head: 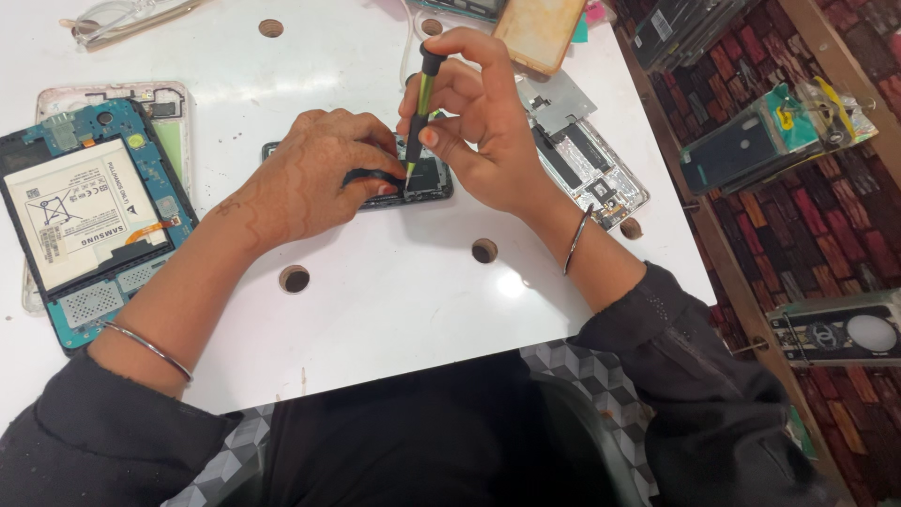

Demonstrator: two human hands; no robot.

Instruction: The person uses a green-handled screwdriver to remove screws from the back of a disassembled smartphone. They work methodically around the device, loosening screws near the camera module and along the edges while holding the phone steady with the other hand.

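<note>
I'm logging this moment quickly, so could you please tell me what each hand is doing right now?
Left hand: closed, fingers pressing down on the small dark phone on the white table.
Right hand: closed on an upright screwdriver, tip at the phone.

White table [394,310] with brown round holes. Screwdriver [419,113] black with a yellow-green stripe and a silver tip, over a small black phone [427,183]. Left hand [314,178] carries faint reddish-brown henna lines; nails on both hands red. Silver bangles on both wrists, black sleeves. Far left, opened tablet [89,221]: blue frame, white battery with black print, orange ribbon. Right of the right hand [483,122], a silver-grey metal phone frame [587,155]. Far edge, tan phone case [540,28]. Floor [826,225] right: red, brown and black brick-like pattern.
</note>
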